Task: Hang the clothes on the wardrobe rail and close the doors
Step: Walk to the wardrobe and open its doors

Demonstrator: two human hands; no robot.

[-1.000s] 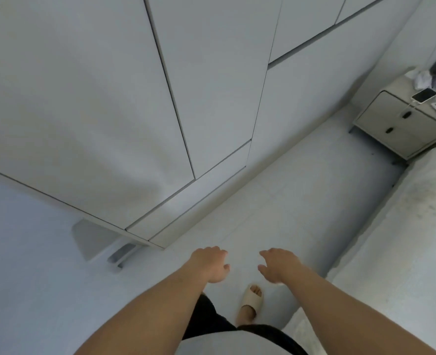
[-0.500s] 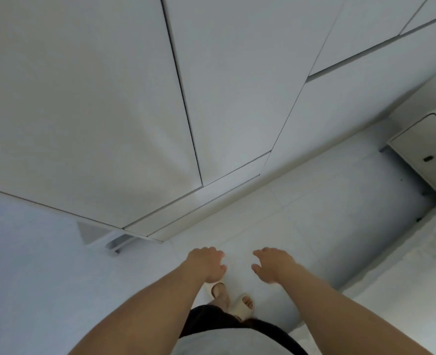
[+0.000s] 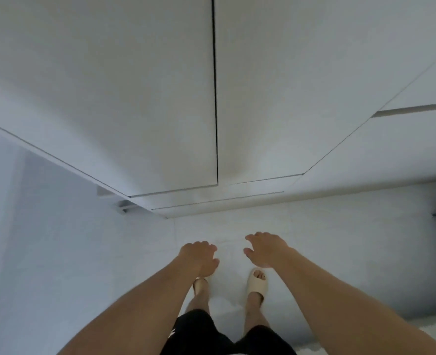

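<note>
**Two closed wardrobe doors, two empty hands in front of them**

Two tall white wardrobe doors fill the upper half of the frame: the left door (image 3: 104,98) and the right door (image 3: 288,98). They meet at one dark seam (image 3: 215,98) that runs nearly straight down the frame's centre, so each door's long axis runs top to bottom. Both lie flush with each other and are closed, their lower edges ending just above a pale plinth strip (image 3: 211,201). Further white panels (image 3: 404,149) continue toward the right edge of the frame. No handle, label or writing can be read anywhere on these surfaces.

Two hands reach forward in the lower centre, near each other but apart. The left hand (image 3: 199,258) has its fingers loosely curled downward and holds nothing. The right hand (image 3: 265,251) is relaxed, fingers slightly spread, also holding nothing. Neither touches the doors.

Below them stand two feet on the pale floor (image 3: 58,278): one beige slide sandal (image 3: 257,281) shows plainly, the other sandal (image 3: 199,284) is partly hidden under the left hand. Black shorts (image 3: 194,329) show at the bottom edge.
</note>
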